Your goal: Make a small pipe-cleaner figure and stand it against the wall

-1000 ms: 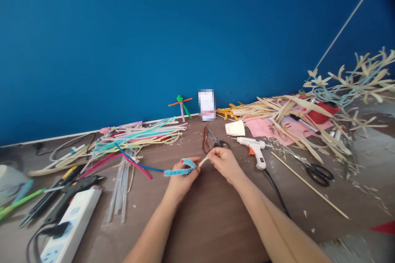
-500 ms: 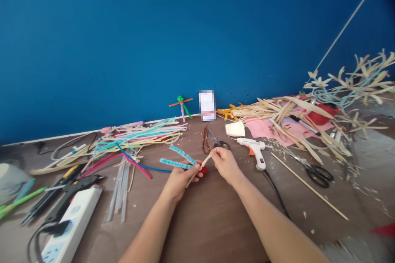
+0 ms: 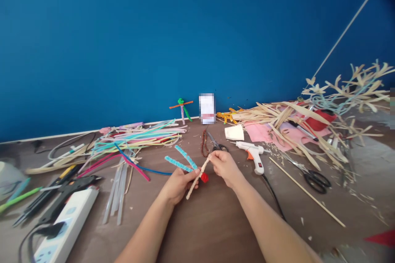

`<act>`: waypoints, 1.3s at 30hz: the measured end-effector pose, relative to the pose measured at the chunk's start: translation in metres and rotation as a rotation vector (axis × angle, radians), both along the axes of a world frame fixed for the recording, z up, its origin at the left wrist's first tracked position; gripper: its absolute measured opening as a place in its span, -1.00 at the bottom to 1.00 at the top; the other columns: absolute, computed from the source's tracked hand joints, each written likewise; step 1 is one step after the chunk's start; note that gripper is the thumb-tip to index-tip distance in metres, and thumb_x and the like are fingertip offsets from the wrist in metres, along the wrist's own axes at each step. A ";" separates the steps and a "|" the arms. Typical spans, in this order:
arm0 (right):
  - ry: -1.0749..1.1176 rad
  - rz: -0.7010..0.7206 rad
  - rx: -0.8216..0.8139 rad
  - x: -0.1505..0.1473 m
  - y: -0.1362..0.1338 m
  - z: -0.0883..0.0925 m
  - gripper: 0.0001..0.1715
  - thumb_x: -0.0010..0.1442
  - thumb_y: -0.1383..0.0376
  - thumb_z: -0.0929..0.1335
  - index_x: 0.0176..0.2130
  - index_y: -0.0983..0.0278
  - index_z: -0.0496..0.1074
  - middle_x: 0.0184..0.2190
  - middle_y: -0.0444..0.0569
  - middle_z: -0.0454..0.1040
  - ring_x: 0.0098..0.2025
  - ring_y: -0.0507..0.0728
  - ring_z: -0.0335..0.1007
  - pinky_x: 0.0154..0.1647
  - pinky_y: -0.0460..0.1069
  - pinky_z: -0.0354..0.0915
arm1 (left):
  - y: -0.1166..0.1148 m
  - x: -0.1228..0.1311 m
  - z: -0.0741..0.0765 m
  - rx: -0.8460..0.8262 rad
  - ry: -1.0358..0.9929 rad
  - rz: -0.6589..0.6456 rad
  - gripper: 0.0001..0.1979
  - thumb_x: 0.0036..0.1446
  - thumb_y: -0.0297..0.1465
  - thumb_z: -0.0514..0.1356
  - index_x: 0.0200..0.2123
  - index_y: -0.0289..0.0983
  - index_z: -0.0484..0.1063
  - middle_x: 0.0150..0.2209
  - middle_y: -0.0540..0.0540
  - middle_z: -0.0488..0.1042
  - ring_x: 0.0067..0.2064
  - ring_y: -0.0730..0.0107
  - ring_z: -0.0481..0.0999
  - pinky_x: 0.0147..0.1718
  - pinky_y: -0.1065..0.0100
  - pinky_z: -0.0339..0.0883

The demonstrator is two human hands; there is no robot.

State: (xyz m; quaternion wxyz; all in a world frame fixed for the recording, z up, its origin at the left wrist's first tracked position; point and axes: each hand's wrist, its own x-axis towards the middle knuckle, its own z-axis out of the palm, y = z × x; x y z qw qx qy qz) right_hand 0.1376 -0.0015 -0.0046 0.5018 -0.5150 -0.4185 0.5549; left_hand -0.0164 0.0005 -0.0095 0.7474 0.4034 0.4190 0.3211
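Held stick (image 3: 198, 178) before beads (image 3: 203, 144), power strip (image 3: 69, 224) left

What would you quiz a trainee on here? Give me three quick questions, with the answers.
1. Multiple choice: what colour is the trigger of the white glue gun?
a) green
b) orange
c) purple

2. True or false: the right fingers pinch the pale strip near its far end.

3. Count: how many fuzzy blue lengths show beyond the left fingers?

Key: 1 b; 2 true; 3 two.
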 end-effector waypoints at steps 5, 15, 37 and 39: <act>0.140 0.055 -0.116 0.000 -0.001 0.005 -0.73 -0.10 0.17 0.29 -0.60 0.27 0.13 -0.76 -0.36 -0.02 -0.80 -0.17 -0.21 -0.81 -0.19 -0.26 | -0.004 0.003 0.003 0.072 -0.059 -0.005 -0.72 -0.24 -0.35 0.31 -0.39 -0.37 0.45 -0.56 -0.04 0.41 -0.56 0.54 0.30 -0.54 0.47 0.18; 0.146 -0.032 -0.056 -0.002 0.001 0.004 -0.66 -0.07 0.10 0.32 -0.56 0.32 0.21 -0.76 -0.33 0.04 -0.81 -0.18 -0.19 -0.83 -0.19 -0.26 | -0.005 0.008 -0.001 0.103 -0.084 0.075 -0.72 -0.24 -0.42 0.31 -0.38 -0.36 0.38 -0.57 0.01 0.38 -0.55 0.54 0.30 -0.51 0.46 0.16; 0.157 0.001 0.010 -0.008 -0.004 0.002 -0.73 -0.13 0.22 0.39 -0.42 0.31 0.31 -0.60 -0.19 0.33 -0.58 -0.05 0.25 -0.70 -0.19 0.18 | -0.003 0.007 0.009 0.087 -0.196 0.262 -0.73 -0.18 -0.32 0.27 -0.37 -0.35 0.41 -0.38 -0.12 0.44 -0.37 0.40 0.40 -0.45 0.43 0.27; 0.282 -0.056 0.022 0.001 -0.001 0.006 -0.73 -0.15 0.23 0.40 -0.44 0.30 0.30 -0.57 -0.18 0.36 -0.55 -0.02 0.31 -0.66 -0.16 0.23 | 0.005 -0.001 0.012 0.081 -0.161 0.461 -0.70 -0.18 -0.30 0.27 -0.32 -0.29 0.39 -0.34 -0.07 0.42 -0.38 0.45 0.40 -0.50 0.47 0.27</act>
